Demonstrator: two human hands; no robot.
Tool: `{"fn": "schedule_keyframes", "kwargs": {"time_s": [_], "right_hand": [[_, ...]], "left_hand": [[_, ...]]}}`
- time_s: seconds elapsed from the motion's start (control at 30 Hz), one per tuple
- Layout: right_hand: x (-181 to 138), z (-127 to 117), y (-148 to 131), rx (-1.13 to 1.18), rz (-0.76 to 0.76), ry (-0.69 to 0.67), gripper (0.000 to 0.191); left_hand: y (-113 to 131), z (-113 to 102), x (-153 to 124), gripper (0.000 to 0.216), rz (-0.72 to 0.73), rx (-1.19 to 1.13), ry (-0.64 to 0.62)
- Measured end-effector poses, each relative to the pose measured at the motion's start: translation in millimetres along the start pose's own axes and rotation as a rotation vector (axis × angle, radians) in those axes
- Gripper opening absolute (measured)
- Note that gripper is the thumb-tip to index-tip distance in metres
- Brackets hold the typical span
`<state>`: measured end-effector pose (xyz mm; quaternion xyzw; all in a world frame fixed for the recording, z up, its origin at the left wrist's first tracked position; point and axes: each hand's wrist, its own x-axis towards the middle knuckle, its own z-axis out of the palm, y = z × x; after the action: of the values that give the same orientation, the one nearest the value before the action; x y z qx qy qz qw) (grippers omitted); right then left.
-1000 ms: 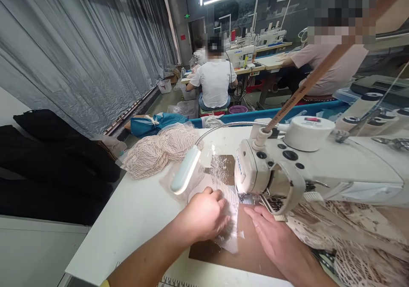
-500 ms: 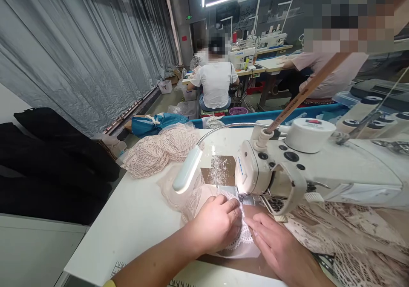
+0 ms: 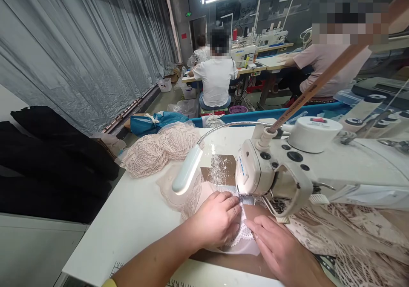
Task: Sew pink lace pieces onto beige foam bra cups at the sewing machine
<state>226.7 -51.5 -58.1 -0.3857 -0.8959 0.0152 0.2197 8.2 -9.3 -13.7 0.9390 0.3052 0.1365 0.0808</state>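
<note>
- At the table [image 3: 105, 223], I saw one left hand [image 3: 220, 218], one right hand [image 3: 279, 242], one sewing machine [image 3: 254, 174] and one lamp [image 3: 188, 169].
- One lace piece [image 3: 242, 236] lay beside the machine, partly under the left hand.
- Its fingers bent, palm down; whether they pinched, I couldn't tell.
- The right hand, unclenched, stretched its fingers to the lace piece's edge.

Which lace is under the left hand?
The white scalloped piece, partly under the left hand; piled lace lies farther back, crumpled lace farther right.
</note>
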Motion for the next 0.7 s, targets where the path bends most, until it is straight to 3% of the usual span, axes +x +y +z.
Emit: {"fn": "schedule_keyframes", "kwargs": {"time_s": [0.17,0.3,0.7], "right_hand": [[7,-11,-12,0.155,0.03,0.038,0.031],[12,-14,-16,0.205,0.058,0.084,0.028],[12,-11,-14,0.076,0.016,0.166,0.032]], "left_hand": [[4,-5,-2,0.03,0.094,0.015,-0.03],[6,-8,-3,0.03,0.082,0.083,-0.053],[4,-9,-1,0.037,0.011,0.063,-0.08]]}}
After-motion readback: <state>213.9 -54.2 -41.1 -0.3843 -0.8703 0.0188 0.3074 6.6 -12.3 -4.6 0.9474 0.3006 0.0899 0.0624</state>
